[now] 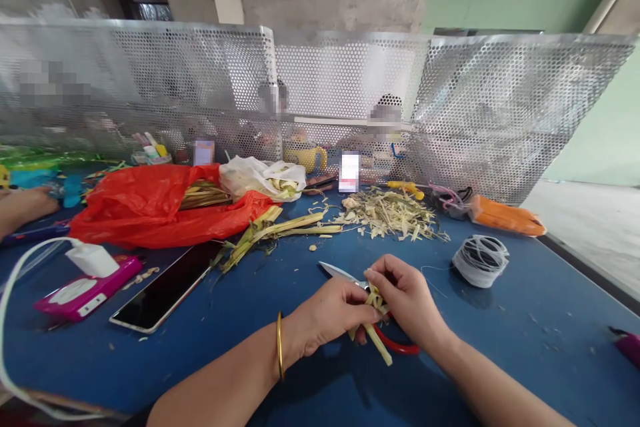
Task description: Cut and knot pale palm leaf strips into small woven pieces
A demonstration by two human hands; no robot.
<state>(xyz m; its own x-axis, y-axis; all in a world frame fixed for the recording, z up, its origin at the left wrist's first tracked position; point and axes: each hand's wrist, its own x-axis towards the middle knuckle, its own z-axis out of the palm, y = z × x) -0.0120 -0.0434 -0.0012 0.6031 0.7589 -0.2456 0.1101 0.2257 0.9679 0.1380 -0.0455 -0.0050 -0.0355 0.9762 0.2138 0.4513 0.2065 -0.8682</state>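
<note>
My left hand [334, 315], with a gold bangle at the wrist, pinches a small piece of pale yellow-green plant strips [379, 345]. One flat end sticks out below the fingers towards me. My right hand [411, 295] closes its thumb and fingers on the upper part of the same folded or woven piece; the fingers hide how it is joined. Beneath both hands lie scissors [341, 272] with red handles, their blades pointing to the far left. A white spool of thread [481, 260] stands to the right of my right hand.
Plant scraps [395, 213] are heaped ahead, beside longer stalks [280, 230]. At left are a red plastic bag [145, 203], a phone [163, 290] and a pink power strip [90, 290] with a white cable. A perforated metal screen [345, 80] borders the back; another person's arm [27, 207] rests far left.
</note>
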